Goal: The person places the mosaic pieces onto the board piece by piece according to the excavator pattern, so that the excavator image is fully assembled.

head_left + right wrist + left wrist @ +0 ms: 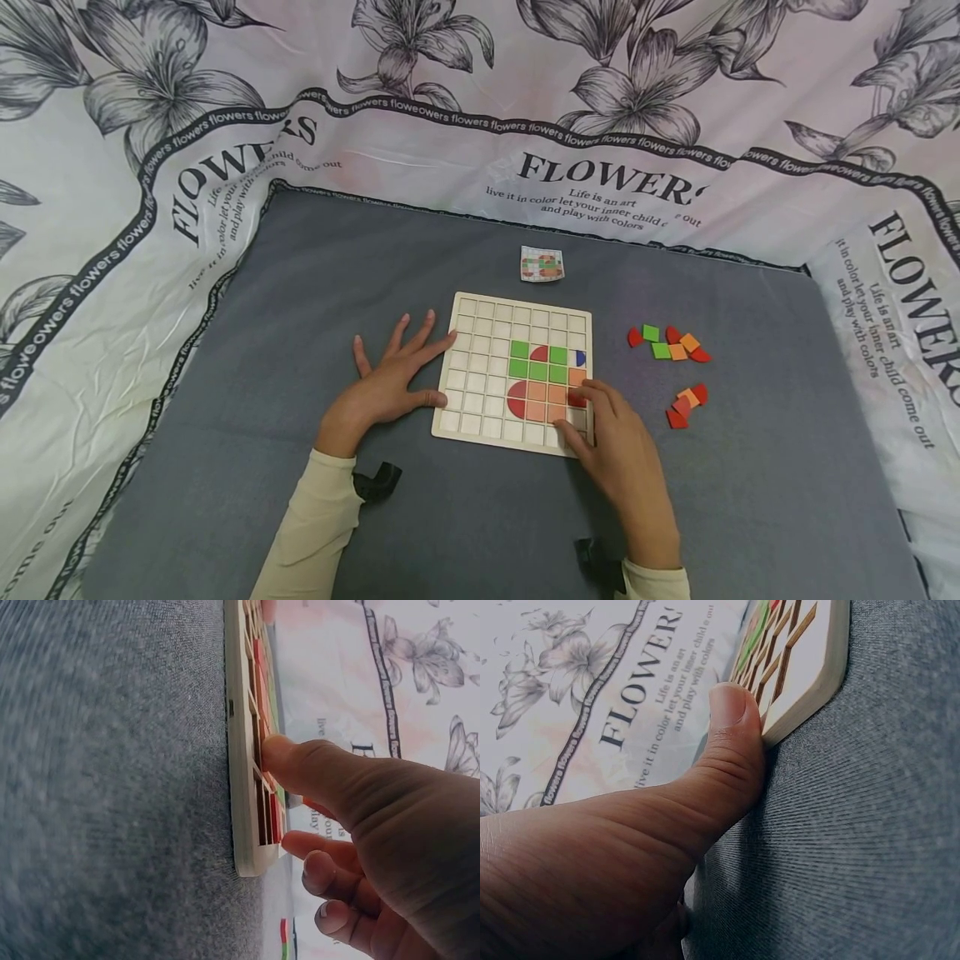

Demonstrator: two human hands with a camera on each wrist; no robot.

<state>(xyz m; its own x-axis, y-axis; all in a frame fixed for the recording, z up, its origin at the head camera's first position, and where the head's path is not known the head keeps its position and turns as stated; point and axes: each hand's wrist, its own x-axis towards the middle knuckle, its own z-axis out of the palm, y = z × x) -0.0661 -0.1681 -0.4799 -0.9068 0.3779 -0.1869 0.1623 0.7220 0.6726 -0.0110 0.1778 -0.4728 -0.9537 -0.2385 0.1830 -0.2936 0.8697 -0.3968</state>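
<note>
A pale wooden grid board [476, 362] lies flat in the head view, with green squares [538, 371], orange squares [536, 410], red rounded pieces [517, 400] and a blue rounded piece [581, 358] in its right half. My left hand [393, 375] is spread, its thumb and index finger touching the board's left edge; the left wrist view shows the thumb [727, 720] against the rim. Over the lower right of the board, my right hand [626, 450] touches a red piece [576, 399] with a fingertip. Its thumb [289, 754] rests on the grid, and nothing is lifted.
A small printed pattern card [542, 264] lies behind the board. To the right are two loose clusters of red, green and orange pieces [660, 350]. Dark straps hang at both wrists. Flower-printed cloth [420, 158] rises around the grey surface [360, 250].
</note>
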